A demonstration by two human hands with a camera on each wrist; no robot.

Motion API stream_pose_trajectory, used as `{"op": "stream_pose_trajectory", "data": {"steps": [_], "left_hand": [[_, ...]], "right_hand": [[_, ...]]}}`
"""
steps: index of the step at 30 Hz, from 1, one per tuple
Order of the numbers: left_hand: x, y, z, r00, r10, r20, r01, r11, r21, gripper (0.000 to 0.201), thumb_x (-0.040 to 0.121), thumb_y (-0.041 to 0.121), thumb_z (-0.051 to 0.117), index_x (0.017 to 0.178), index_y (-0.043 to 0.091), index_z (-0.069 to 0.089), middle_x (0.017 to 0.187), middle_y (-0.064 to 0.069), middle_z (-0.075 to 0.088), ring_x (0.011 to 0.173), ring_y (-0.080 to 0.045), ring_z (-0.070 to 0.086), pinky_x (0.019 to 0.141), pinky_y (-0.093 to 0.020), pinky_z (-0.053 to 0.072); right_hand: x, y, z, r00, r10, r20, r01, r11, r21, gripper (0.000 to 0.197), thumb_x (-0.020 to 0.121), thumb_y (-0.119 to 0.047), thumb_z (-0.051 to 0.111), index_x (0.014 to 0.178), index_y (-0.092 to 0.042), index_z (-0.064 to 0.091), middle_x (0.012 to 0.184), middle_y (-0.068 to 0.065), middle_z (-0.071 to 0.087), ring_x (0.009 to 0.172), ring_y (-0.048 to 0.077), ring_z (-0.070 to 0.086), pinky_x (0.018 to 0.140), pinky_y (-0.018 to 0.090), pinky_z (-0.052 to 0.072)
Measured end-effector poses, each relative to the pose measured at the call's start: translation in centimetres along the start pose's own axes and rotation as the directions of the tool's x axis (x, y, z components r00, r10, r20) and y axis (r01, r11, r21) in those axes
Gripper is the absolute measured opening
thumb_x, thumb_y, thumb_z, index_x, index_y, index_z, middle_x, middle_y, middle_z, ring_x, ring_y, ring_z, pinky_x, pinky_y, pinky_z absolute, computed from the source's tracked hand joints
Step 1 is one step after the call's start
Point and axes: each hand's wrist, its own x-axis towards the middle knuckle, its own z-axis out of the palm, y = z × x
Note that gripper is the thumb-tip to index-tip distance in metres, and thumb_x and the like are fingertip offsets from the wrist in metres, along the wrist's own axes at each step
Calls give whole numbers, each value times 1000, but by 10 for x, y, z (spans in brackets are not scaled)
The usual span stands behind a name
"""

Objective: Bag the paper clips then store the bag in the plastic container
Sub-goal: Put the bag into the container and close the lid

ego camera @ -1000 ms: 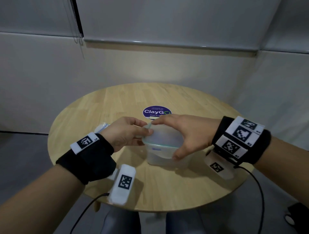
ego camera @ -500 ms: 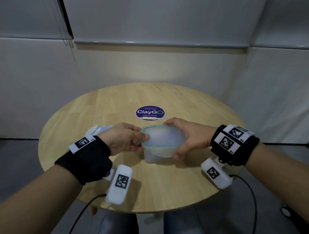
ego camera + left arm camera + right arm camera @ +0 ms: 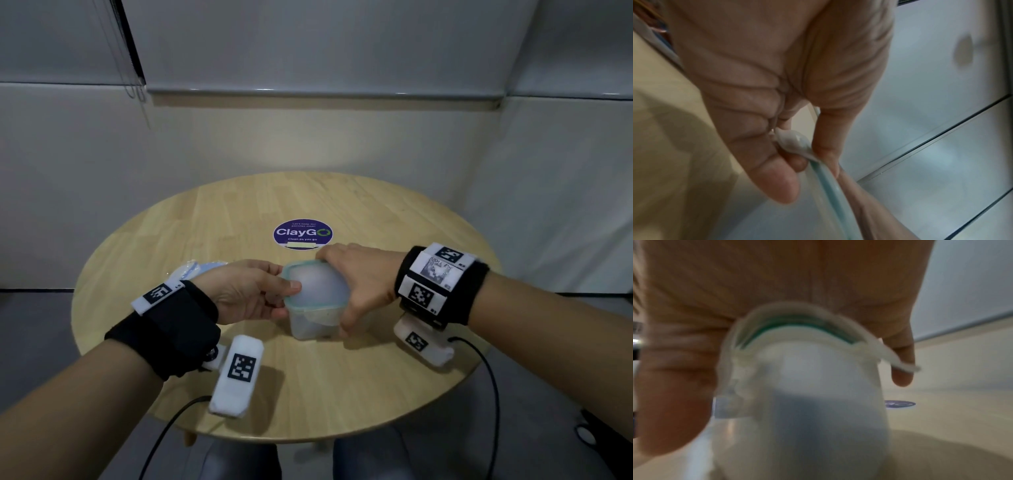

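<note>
A frosted plastic container (image 3: 315, 325) stands on the round wooden table (image 3: 342, 394). Its lid (image 3: 317, 284), with a teal rim, lies slanted on top. My left hand (image 3: 287, 298) pinches the lid's left edge, and in the left wrist view thumb and fingers hold the lid tab (image 3: 795, 142). From the right, my right hand (image 3: 352, 291) grips the container, thumb on the front wall, fingers over the far rim. A clear bluish plastic bag (image 3: 197, 269) lies behind my left hand, mostly hidden. The right wrist view shows the container (image 3: 807, 402) under my palm. No paper clips show.
A purple ClayGO sticker (image 3: 303, 233) sits past the container at the table's middle. Grey walls close in behind and to the right. Black cables hang from both wrists over the table's near edge (image 3: 308, 440).
The lid has come down from a steep tilt to lie lower on the container. My right hand slid from the lid's far corner round to the container's right side. My left hand keeps its pinch.
</note>
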Motion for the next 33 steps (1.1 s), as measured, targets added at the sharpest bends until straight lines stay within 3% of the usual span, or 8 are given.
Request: {"op": "stream_pose_trajectory", "data": {"steps": [4,7,10,17,22,26,30,33], "left_hand": [[-4,0,0,998,27,-57,-25,999,30,30,76,5,74,103,6,60,97,-18,55,80,-25,57,65,-33,60],[-3,3,-3,930,216,-298,-84,913,399,52,65,19,87,108,12,59,85,-10,63,70,-23,61,71,-37,58],[-1,11,3,874,348,-339,-86,798,597,40,70,16,84,103,9,62,75,-13,68,60,-23,64,75,-39,59],[-9,11,8,946,152,-287,-95,975,201,36,80,-9,68,115,-1,61,85,-14,64,69,-20,62,55,-23,58],[-5,8,8,945,128,-301,-106,990,91,44,82,-11,64,122,6,54,88,-16,58,71,-25,56,60,-33,59],[0,9,11,933,171,-315,-132,981,142,38,83,-11,61,116,7,55,75,-13,56,58,-22,50,51,-28,57],[0,10,15,956,146,-254,-116,985,130,25,85,-13,57,100,7,58,84,-12,60,66,-24,58,56,-30,58],[-3,8,14,966,142,-215,-129,989,73,23,87,-13,54,91,8,61,83,-10,62,68,-21,61,57,-29,58]], "right_hand": [[4,-1,4,999,39,-17,-39,999,10,83,37,-51,74,107,-24,40,104,-2,52,91,22,56,76,42,54],[5,-4,7,998,36,-44,-35,999,18,79,44,-46,78,109,-20,41,105,1,51,93,22,54,77,39,53],[5,-7,10,996,55,-70,-50,997,66,80,50,-41,79,116,-17,42,111,3,50,101,22,50,82,40,52],[-1,0,17,980,-22,-198,99,916,389,129,44,-30,86,147,-33,8,149,1,25,135,18,29,109,36,33],[-5,10,5,927,268,-262,164,338,927,115,53,-46,81,145,-42,13,158,-3,11,143,10,14,110,35,18],[-13,23,6,861,507,-30,6,50,999,77,85,-12,62,144,-35,18,144,8,32,121,28,44,98,40,36],[-9,20,15,838,545,13,-25,15,1000,90,76,21,40,143,-36,23,137,18,32,123,30,38,105,43,37],[-5,16,18,821,571,-17,61,-58,996,89,69,27,30,141,-26,32,138,31,33,113,33,43,81,36,48]]}}
